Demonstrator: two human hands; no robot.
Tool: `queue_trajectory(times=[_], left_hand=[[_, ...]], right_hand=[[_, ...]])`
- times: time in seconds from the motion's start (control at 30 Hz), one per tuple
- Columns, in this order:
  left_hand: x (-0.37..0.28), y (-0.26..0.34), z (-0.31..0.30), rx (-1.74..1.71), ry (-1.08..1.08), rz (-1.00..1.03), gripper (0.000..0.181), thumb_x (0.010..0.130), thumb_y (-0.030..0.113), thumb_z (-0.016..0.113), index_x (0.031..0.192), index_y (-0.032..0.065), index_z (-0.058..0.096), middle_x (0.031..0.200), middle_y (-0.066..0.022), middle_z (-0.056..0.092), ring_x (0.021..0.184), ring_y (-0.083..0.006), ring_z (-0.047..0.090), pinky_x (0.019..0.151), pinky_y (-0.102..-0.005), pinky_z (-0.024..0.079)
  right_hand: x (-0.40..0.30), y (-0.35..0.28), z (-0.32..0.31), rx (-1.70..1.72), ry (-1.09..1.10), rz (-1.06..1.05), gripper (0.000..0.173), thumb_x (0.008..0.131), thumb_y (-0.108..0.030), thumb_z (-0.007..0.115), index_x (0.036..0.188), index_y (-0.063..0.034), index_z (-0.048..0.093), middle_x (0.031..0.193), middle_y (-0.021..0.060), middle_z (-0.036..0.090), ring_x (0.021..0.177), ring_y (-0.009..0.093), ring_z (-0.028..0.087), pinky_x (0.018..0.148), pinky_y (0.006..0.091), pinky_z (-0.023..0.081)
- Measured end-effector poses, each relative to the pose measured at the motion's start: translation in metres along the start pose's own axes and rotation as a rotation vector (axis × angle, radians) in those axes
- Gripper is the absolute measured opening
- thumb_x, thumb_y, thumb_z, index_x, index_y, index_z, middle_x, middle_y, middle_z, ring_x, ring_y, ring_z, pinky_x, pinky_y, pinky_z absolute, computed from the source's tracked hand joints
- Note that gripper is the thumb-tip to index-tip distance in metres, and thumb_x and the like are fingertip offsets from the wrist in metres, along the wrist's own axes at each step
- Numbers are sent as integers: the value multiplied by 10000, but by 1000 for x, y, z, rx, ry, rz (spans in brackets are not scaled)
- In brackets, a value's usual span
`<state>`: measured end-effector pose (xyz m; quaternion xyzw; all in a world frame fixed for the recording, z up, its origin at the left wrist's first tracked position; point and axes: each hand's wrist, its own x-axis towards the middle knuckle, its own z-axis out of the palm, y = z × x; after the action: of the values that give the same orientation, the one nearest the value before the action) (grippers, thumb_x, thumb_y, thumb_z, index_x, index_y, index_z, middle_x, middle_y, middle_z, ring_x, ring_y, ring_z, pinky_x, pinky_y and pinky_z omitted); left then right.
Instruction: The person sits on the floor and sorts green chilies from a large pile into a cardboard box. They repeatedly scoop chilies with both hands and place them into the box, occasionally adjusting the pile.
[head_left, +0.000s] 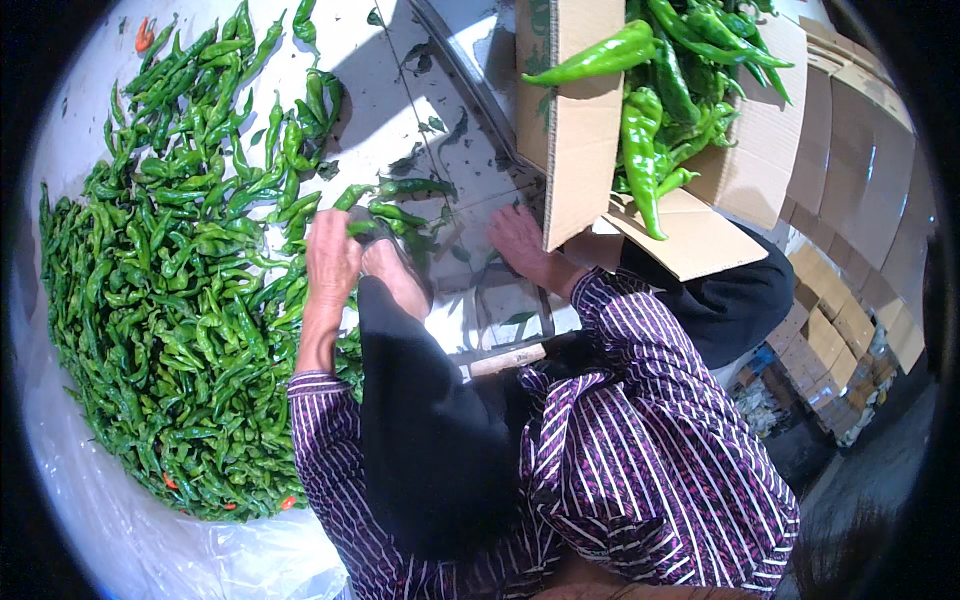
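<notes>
My left hand (332, 251) is closed around a green pepper (364, 227), whose end sticks out past the fingers above my foot. Beside that hand spreads a large heap of green peppers (187, 315). My right hand (517, 232) is low over the tiled floor, next to the flap of a cardboard box (585, 150). No object shows in it, and its fingers look slightly apart. Green peppers (667, 97) fill the box and poke out over its edges. A few loose peppers (409, 187) lie on the floor between my hands.
Clear plastic sheeting (225, 555) lies at the near edge of the heap. A low seat with a wooden edge (506, 360) is between my legs. Stacked cardboard boxes (855, 165) stand on the right. Leaf scraps (420, 56) litter the pale tiles (360, 105).
</notes>
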<state>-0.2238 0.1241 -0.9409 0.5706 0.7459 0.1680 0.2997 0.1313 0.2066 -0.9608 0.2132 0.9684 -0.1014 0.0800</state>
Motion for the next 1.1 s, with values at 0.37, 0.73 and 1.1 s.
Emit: queue_trajectory(times=[0.37, 0.73, 1.1], left_hand=[[24, -13, 11, -55, 189, -298, 300, 728, 116, 723, 993, 52, 598, 969, -164, 579, 866, -372, 605, 774, -471, 501], [-22, 7, 9, -136, -38, -356, 299, 789, 121, 727, 1078, 83, 664, 977, -154, 659, 895, -383, 646, 766, -467, 516], [-63, -21, 20, -300, 90, -529, 278, 773, 141, 754, 1022, 39, 685, 912, -169, 665, 844, -374, 651, 767, -435, 512]], right_hand=[[82, -12, -46, 595, -145, 426, 387, 757, -44, 621, 1124, -17, 502, 1025, 207, 523, 992, 419, 569, 807, 504, 505], [164, -44, -15, 614, -75, 501, 319, 705, -59, 657, 1013, -31, 579, 1020, 182, 614, 1016, 388, 599, 808, 484, 526], [158, -72, 5, 772, -134, 499, 246, 749, -183, 687, 911, -14, 613, 918, 250, 635, 897, 449, 621, 763, 535, 500]])
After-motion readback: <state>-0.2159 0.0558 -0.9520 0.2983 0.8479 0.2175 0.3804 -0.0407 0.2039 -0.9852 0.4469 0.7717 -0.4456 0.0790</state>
